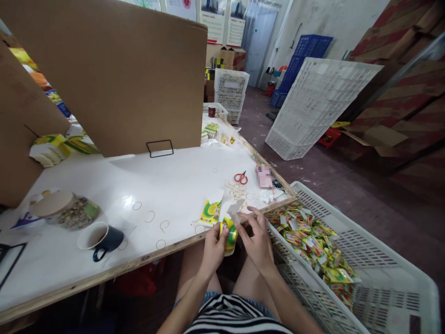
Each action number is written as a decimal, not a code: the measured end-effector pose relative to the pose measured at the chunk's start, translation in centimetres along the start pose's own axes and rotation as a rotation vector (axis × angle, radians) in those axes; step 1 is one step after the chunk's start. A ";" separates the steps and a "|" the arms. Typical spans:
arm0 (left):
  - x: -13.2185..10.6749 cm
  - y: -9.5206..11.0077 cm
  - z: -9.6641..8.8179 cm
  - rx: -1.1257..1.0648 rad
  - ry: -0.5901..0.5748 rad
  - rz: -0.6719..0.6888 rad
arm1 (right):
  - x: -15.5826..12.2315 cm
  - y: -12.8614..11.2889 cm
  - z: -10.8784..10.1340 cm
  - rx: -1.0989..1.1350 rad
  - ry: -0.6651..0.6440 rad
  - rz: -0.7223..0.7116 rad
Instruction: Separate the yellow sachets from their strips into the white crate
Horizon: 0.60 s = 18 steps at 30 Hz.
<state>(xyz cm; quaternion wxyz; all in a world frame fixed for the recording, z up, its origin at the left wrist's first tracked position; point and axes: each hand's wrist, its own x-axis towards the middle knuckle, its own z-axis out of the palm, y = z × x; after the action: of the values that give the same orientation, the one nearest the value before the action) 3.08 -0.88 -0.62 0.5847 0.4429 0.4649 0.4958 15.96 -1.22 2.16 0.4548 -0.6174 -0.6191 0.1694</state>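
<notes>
My left hand (213, 250) grips a small yellow-and-green packet (229, 237) between thumb and fingers, just over the table's front edge. On the packet's other side is my right hand (256, 239), its thumb and forefinger at the packet's upper corner, by a pale flap (235, 208) that looks blurred. The remaining right fingers are loosely bent. Flat on the table, just left of my hands, lies a similar packet (211, 209) with a white flap. Beyond my hands are scattered rubber bands (237, 189) and red-handled scissors (240, 177).
At my right stands a white crate (385, 234) with many packets (316, 246). A dark mug (110, 239) and a lidded jar (78, 213) stand on the left of the white table (181, 174). A large cardboard sheet (149, 83) rises behind. Stacked crates (320, 106) stand on the floor.
</notes>
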 end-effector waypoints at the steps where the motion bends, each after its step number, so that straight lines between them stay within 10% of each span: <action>1: -0.1 0.1 0.0 0.042 -0.007 0.020 | 0.1 -0.1 -0.1 -0.036 -0.048 -0.043; 18: -0.5 0.4 -0.4 0.230 -0.166 0.082 | 0.4 0.8 0.7 0.165 -0.138 0.069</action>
<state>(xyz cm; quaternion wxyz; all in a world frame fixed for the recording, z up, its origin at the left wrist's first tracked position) 2.55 -1.31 -0.21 0.5457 0.5650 0.4505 0.4243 15.96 -0.48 1.33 0.4542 -0.5858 -0.6111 0.2775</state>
